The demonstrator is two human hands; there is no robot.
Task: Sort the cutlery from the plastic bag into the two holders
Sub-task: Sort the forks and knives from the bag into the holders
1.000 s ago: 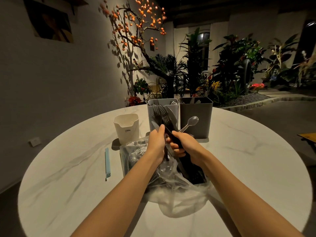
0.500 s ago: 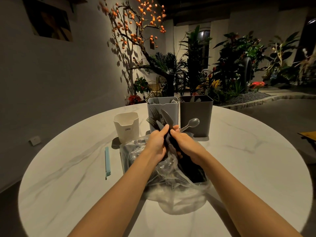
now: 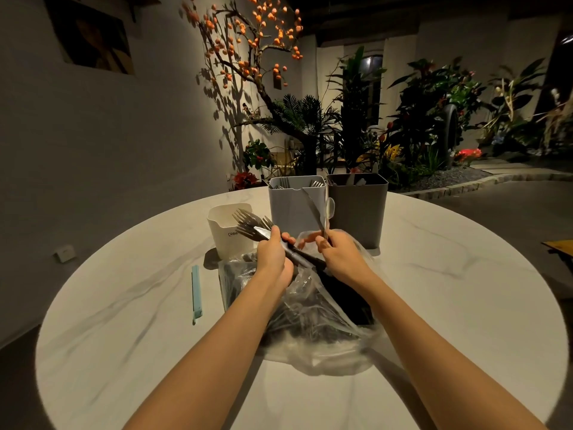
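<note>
A clear plastic bag point(image 3: 313, 330) full of dark cutlery lies on the round table in front of me. My left hand point(image 3: 273, 254) grips a bundle of forks point(image 3: 248, 223) above the bag, tines pointing up and left. My right hand point(image 3: 339, 256) pinches a knife and a spoon point(image 3: 322, 212), which stand upright before the holders. A light grey holder point(image 3: 294, 209) and a dark grey holder point(image 3: 359, 212) stand side by side behind the bag; forks show in the light one and some utensil tips in the dark one.
A white cup-like container point(image 3: 224, 232) stands left of the holders. A pale blue strip point(image 3: 196, 294) lies on the marble table point(image 3: 434, 305) at the left. Plants and a wall fill the background beyond the table.
The single bundle held by both hands has been split: my left hand moved left with the forks, my right hand lifted the knife and spoon upright toward the holders.
</note>
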